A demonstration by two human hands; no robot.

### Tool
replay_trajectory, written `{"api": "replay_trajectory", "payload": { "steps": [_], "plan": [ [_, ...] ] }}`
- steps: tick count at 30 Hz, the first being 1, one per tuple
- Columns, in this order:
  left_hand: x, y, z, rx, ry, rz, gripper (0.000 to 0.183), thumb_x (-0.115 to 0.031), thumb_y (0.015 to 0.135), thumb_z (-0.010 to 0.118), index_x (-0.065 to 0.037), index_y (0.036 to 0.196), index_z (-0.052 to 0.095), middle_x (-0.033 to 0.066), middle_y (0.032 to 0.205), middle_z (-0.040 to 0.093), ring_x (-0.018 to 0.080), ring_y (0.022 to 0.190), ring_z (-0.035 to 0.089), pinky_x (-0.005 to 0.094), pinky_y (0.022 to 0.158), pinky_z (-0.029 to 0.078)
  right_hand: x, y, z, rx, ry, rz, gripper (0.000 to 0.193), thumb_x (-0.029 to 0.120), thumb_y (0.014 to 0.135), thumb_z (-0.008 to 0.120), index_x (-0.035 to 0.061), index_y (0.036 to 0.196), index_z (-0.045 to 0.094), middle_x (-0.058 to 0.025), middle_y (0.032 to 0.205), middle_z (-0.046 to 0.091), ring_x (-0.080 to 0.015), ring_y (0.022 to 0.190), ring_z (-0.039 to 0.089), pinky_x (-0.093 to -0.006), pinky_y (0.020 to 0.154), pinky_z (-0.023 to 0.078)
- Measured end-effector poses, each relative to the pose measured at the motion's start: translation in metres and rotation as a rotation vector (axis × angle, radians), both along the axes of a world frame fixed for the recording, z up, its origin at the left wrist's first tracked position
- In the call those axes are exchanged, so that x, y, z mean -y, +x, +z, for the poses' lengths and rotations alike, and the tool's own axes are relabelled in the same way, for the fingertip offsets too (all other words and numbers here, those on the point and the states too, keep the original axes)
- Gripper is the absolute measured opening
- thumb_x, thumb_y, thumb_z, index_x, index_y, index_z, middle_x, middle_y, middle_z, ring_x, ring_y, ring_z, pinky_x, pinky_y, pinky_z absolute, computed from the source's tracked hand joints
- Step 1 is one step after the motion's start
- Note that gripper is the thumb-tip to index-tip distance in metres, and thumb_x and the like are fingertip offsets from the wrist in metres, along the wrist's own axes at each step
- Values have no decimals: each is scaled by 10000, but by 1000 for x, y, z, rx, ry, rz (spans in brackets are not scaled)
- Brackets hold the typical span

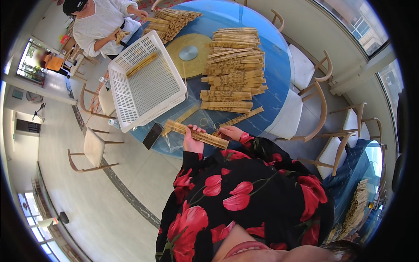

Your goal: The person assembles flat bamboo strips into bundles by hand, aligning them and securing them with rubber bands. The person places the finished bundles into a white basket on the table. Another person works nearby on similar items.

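My left hand point(192, 141) is closed around a bundle of flat bamboo strips point(211, 139), which slants across in front of my chest. Fingers bent, my right hand point(231, 132) is beside the bundle's right end; a small thin item at its fingertips is too small to make out. Just beyond the hands, a single bamboo strip point(248, 116) and a thin yellowish ring point(204, 122) lie on the blue round table point(279, 94). Further back on the table is a large pile of bamboo strips point(233, 70).
A white plastic basket point(176, 89) with a few strips inside stands at the table's left edge, a black phone point(152, 136) near it. A co-worker point(102, 26) at the far left handles strips by another pile point(174, 22). Chairs point(95, 146) surround the table.
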State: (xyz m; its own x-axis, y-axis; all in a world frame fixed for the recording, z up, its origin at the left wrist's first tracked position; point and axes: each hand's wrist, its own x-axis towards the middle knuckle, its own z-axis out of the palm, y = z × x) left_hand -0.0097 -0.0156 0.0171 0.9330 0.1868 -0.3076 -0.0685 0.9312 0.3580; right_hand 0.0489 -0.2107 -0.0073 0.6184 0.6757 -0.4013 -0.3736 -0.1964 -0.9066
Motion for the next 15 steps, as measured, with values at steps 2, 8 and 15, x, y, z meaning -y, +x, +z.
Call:
{"api": "replay_trajectory", "payload": {
  "steps": [2,8,15],
  "plan": [
    [-7,-1,-7,-41,16,27,186,-292,968,433,-120,961,502,1,896,527,178,864,522,409,878,410,26,14,-16,407,-404,14,262,292,891,532,55,940,633,-78,869,632,-230,790,614,-329,692,490],
    [-16,-9,-18,-159,30,76,186,-307,957,455,-144,997,535,-6,1034,587,217,1040,541,484,957,369,90,39,-62,1207,-912,-43,178,134,717,595,95,890,608,-61,926,568,-249,949,556,-381,728,464],
    [-3,-6,-5,-194,35,64,251,-315,963,430,-111,1085,513,30,1041,580,245,1047,538,480,963,367,95,47,-68,1425,-1005,37,164,145,722,569,125,886,573,-30,882,536,-209,907,541,-358,713,438]
  ]
}}
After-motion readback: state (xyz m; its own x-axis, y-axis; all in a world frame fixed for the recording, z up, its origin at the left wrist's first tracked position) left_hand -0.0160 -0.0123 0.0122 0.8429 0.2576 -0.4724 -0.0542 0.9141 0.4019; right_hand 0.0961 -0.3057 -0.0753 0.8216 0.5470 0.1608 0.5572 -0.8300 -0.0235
